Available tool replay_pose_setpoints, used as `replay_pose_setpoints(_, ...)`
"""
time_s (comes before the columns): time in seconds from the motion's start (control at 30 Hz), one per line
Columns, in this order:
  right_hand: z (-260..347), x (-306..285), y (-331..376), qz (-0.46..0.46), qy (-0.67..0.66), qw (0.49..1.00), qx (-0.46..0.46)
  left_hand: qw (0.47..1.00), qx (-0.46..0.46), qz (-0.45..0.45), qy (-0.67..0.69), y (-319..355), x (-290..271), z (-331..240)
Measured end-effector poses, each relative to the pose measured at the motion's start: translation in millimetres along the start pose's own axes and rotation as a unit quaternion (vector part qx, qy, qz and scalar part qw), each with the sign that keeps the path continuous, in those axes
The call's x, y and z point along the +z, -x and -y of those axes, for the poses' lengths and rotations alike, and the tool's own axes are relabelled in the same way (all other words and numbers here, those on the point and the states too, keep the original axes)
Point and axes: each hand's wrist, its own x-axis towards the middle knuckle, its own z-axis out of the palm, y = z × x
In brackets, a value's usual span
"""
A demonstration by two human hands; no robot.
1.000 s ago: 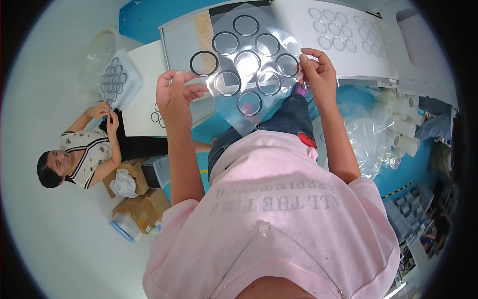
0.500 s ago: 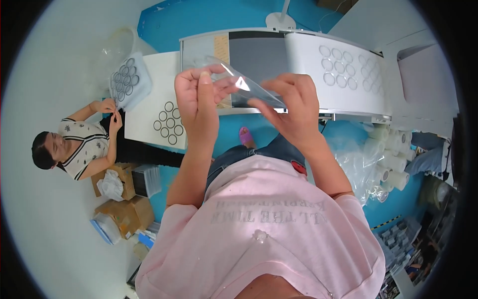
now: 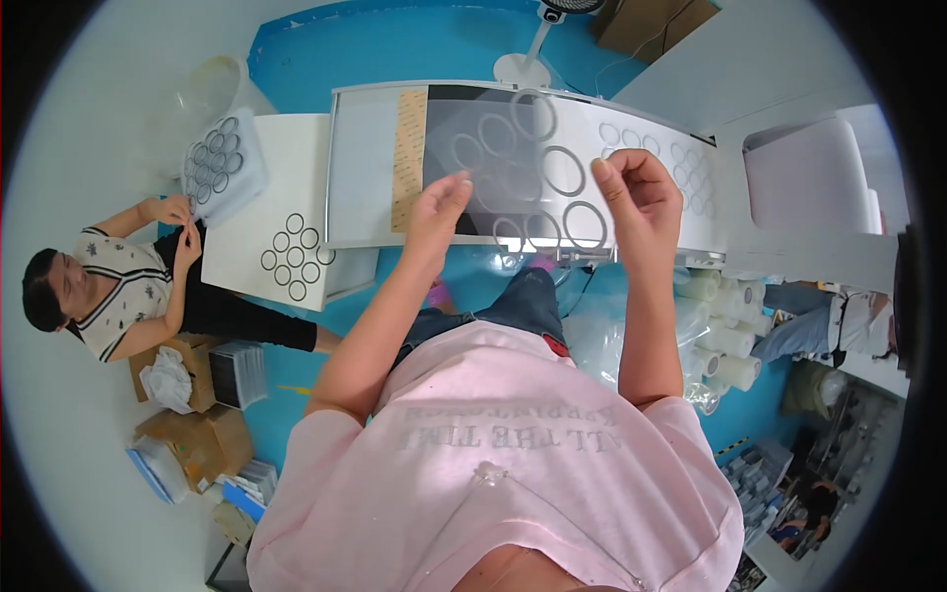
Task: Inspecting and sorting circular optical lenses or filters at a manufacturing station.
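Room: a work area with a bright blue floor [image 3: 296, 59] and a long white table [image 3: 365, 168] in front of the person, seen from above.
Thing in hand: a thin clear plastic sheet carrying dark rings in rows [image 3: 523, 178], held up in the air over the table, between the two hands.
Left hand [image 3: 439, 212]: pinches the sheet's left edge with thumb and fingers.
Right hand [image 3: 641, 192]: pinches the right edge, fingers closed on it.
Handling: the sheet looks very light and floppy, probably slippery and easy to crease; I judge the edges, away from the rings, are the best place to take it, with both hands so it stays flat.
On the table: a dark mat [image 3: 464, 109] behind the sheet, a brown paper strip [image 3: 407, 158], more rings on the white surface at the right [image 3: 691, 168].
Left side: a second white table with black rings [image 3: 291, 252]; a seated co-worker [image 3: 118, 286] handles a clear tray of rings [image 3: 219, 168].
In the way: rolls of clear film [image 3: 725, 335] and loose plastic beside the person's right leg; cardboard boxes [image 3: 192, 434] on the floor at the left.
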Motion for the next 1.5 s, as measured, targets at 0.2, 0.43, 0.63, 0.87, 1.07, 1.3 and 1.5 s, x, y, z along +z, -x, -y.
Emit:
replay_pose_setpoints(0.2, -41, -36, -18, -0.069, 0.001, 0.996, 0.05, 0.999, 0.036, 0.026, -0.015, -11, 9, 9)
replay_pose_setpoints(0.43, -68, -62, -19, -0.076, 0.054, 0.99, 0.102, 0.996, 0.075, 0.015, -0.054, -14, 13, -4)
replay_pose_setpoints(0.63, -77, -81, -19, -0.037, 0.117, 0.982, 0.141, 0.989, 0.119, 0.022, -0.084, -23, 23, -13)
replay_pose_setpoints(0.87, -43, -81, -20, -0.029, 0.18, 0.983, -0.019, 0.968, 0.101, 0.037, -0.225, -31, 24, 1)
replay_pose_setpoints(1.07, 7, -66, -25, 0.152, 0.333, 0.904, -0.219, 0.759, 0.469, -0.046, -0.449, -15, 51, -51)
replay_pose_setpoints(1.3, -21, -76, -44, -0.041, 0.288, 0.941, -0.175, 0.722, 0.52, -0.002, -0.456, 10, 56, -77)
replay_pose_setpoints(1.5, -116, -84, -23, 0.064, 0.173, 0.982, 0.05, 0.685, 0.535, -0.012, -0.494, 27, 63, -103)
